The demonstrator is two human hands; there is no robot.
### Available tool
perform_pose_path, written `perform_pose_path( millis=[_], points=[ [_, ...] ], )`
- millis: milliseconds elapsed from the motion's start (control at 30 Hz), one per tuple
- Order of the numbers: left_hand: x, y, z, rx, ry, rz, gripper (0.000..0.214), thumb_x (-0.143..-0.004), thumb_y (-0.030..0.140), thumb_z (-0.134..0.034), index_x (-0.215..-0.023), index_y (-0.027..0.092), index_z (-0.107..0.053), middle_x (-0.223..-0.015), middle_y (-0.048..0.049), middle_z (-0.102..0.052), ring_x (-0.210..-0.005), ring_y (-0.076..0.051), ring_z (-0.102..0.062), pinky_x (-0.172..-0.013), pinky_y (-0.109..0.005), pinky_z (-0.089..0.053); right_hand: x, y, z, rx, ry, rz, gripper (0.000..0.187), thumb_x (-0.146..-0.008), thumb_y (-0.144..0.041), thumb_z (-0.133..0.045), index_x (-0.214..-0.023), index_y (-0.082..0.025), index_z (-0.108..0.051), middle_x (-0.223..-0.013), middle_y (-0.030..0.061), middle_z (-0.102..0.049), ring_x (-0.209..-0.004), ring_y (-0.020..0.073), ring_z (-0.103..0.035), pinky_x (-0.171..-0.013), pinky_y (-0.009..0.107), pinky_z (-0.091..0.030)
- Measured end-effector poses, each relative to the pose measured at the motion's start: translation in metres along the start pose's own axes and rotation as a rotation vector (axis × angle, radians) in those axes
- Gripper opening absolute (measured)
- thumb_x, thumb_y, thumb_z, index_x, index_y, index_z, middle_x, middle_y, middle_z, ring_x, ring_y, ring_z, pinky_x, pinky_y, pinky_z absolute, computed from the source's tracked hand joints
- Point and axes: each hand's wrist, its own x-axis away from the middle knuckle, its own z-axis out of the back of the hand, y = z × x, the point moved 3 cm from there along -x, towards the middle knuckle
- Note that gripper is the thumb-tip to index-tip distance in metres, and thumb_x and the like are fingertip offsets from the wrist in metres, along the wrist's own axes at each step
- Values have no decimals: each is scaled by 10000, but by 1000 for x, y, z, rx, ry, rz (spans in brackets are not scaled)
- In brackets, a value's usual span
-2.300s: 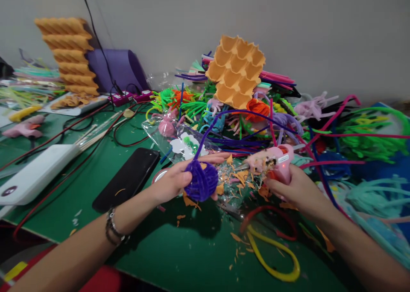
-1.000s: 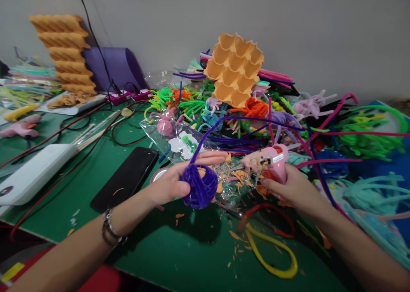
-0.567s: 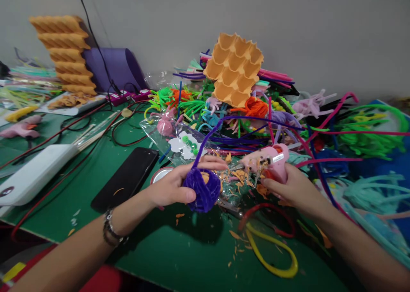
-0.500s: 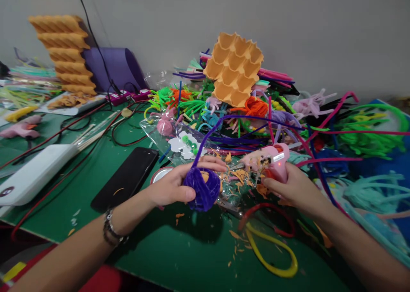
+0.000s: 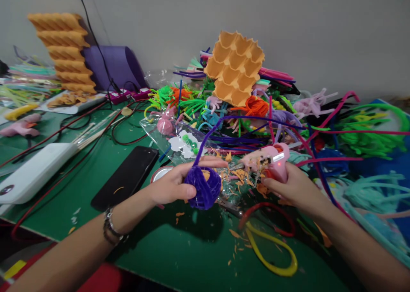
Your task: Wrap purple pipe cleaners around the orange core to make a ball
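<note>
My left hand [image 5: 171,187] grips a ball of wound purple pipe cleaner [image 5: 204,188] just above the green table [image 5: 179,251]. A loose purple strand rises from the ball and arcs right over the pile. My right hand [image 5: 290,187] is closed round a pink glue gun [image 5: 267,160]. Its nozzle points left, a short way from the ball. Orange paper scraps [image 5: 238,175] lie between the two hands.
A black phone [image 5: 126,177] lies left of my left hand, and a white box [image 5: 33,172] lies further left. A big heap of coloured pipe cleaners [image 5: 320,129] with an orange honeycomb piece [image 5: 235,68] fills the back and right. Yellow and red loops [image 5: 272,247] lie near the front edge.
The purple ball has turned a little in my left hand and shifted slightly right, toward the glue gun nozzle. My right hand has barely moved.
</note>
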Motion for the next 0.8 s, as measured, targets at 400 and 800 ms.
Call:
perform_pose_path(
  millis=[400, 800],
  points=[
    [0, 2, 6, -134, 39, -86, 633, -720, 652, -533, -1183, 223, -581, -1266, -119, -515, -1256, -321, -371, -1055, -480, -259, -5, 6, 0, 23, -9, -13, 245, -514, -406, -561, -607, -218, -434, -507, -46, -427, -458, 110, -389, -435, 252, -299],
    [-1, 1, 16, -552, 210, -61, 568, -790, 530, -539, -1271, 234, -475, -1301, -110, -421, -1222, -287, -422, -1032, -435, -353, -11, 15, 4, 76, 26, -17, 293, -516, -459, -570, -564, -237, -383, -417, -62, -434, -370, 100, -378, -378, 252, -286]
  ],
)
